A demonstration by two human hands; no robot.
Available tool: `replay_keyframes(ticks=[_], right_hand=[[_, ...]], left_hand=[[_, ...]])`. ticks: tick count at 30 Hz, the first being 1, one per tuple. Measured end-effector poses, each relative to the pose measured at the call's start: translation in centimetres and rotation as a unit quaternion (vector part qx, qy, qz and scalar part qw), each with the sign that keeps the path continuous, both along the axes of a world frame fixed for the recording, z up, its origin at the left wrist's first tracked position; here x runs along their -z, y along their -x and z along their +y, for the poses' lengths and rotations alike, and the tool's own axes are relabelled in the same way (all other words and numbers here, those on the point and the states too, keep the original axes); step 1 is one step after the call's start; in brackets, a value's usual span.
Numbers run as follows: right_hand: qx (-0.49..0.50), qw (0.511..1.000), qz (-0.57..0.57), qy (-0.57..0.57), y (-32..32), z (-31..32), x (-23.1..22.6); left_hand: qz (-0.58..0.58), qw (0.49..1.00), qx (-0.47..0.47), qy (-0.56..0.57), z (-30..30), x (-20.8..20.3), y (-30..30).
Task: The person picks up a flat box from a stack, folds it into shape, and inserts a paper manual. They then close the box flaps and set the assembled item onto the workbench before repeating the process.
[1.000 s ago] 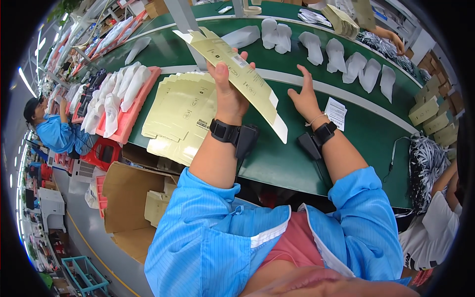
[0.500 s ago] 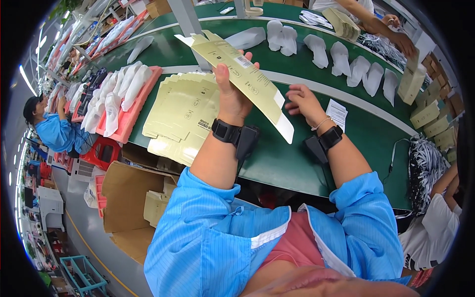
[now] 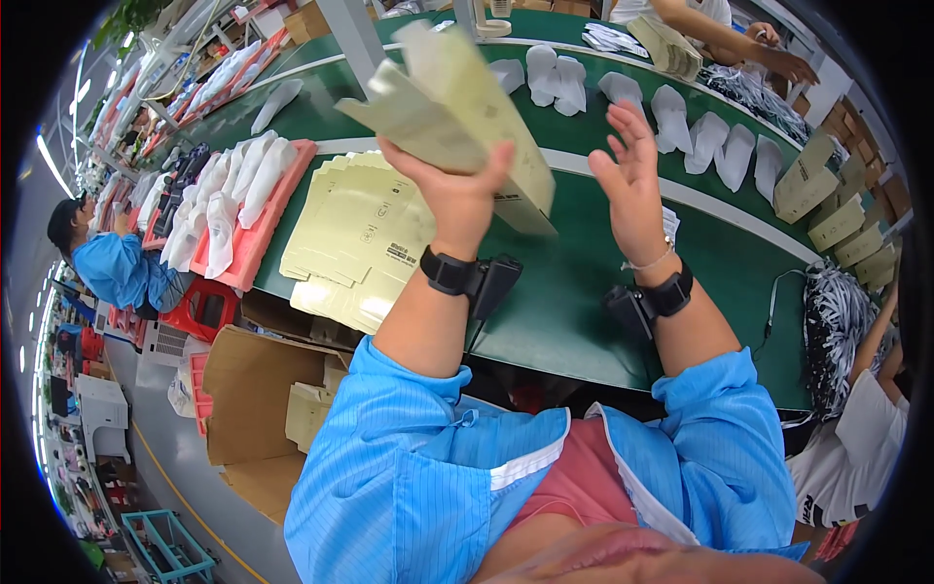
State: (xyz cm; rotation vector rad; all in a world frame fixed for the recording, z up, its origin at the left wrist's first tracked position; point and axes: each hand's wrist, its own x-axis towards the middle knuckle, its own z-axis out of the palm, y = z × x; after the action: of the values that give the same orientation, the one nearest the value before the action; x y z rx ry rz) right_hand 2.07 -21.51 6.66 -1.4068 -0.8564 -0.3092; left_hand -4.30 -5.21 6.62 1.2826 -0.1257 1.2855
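A pale yellow-green folding carton (image 3: 484, 109), blurred by motion, is held up over the green worktable (image 3: 555, 292). Its far end stands open with loose flaps. Around its near side my left hand (image 3: 453, 200) is closed, thumb on the right and fingers on the left. My right hand (image 3: 630, 185) is raised to the right of the carton, apart from it, fingers spread and nothing in them. Left of my left wrist lies a fanned stack of flat cartons (image 3: 341, 234). Behind my right wrist a printed paper sheet (image 3: 670, 226) is partly hidden.
White wrapped items (image 3: 671, 119) stand in a row beyond the pale rail. A pink tray (image 3: 255, 255) holds more of them at left. An opened cardboard box (image 3: 255, 389) sits below the table edge. A co-worker's arm (image 3: 725, 39) reaches in at far right.
The flat carton has been opened into a box shape and tilted more upright in my left hand. My right hand has moved up and away, its fingers spreading.
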Motion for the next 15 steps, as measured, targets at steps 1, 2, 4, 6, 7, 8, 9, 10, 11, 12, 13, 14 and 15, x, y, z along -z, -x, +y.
replay_keyframes(ticks=[1, 2, 4, 6, 7, 8, 9, 10, 11, 12, 13, 14, 15], right_hand=[[0.004, 1.0, 0.001, 0.0, 1.3, 0.0, -0.8], [-0.077, 0.996, 0.011, -0.04, 3.3, 0.8, -1.7], [-0.225, 0.967, 0.031, -0.116, 6.0, 1.4, -2.6], [-0.214, 0.966, 0.08, -0.124, 6.2, 1.0, -2.1], [-0.206, 0.961, 0.129, -0.131, 6.1, 0.8, -1.8], [-0.198, 0.954, 0.178, -0.139, 6.1, 0.7, -1.7], [-0.196, 0.954, 0.179, -0.139, 6.0, 0.7, -1.7], [-0.19, 0.963, 0.141, -0.132, 5.8, 0.6, -1.8], [-0.184, 0.97, 0.103, -0.125, 5.7, 0.7, -2.1], [-0.179, 0.975, 0.064, -0.118, 5.6, 0.8, -2.3], [-0.179, 0.975, 0.063, -0.118, 5.4, 0.8, -2.6], [-0.221, 0.962, 0.087, -0.133, 5.3, 0.7, -2.8], [-0.262, 0.947, 0.11, -0.147, 5.1, 0.6, -3.0]], left_hand=[[0.001, 0.995, -0.067, -0.075, -0.7, 0.1, 0.0], [0.002, 0.994, -0.073, -0.076, -0.7, 0.3, 0.3], [-0.001, 0.995, 0.103, -0.01, -1.3, 0.8, 0.4], [-0.003, 0.957, 0.283, 0.06, -2.3, 1.2, 0.4], [-0.003, 0.924, 0.369, 0.094, -2.8, 1.2, 0.4], [-0.004, 0.883, 0.452, 0.128, -3.1, 1.1, 0.5], [-0.003, 0.882, 0.453, 0.129, -3.2, 1.0, 0.6], [0.028, 0.886, 0.448, 0.116, -3.2, 0.8, 0.7], [0.06, 0.889, 0.442, 0.103, -3.2, 0.6, 0.8], [0.09, 0.892, 0.434, 0.089, -3.0, 0.3, 1.0], [0.09, 0.892, 0.434, 0.088, -2.8, 0.3, 0.9], [0.086, 0.876, 0.46, 0.115, -2.6, 0.4, 0.8], [0.081, 0.859, 0.486, 0.141, -2.4, 0.6, 0.7]])
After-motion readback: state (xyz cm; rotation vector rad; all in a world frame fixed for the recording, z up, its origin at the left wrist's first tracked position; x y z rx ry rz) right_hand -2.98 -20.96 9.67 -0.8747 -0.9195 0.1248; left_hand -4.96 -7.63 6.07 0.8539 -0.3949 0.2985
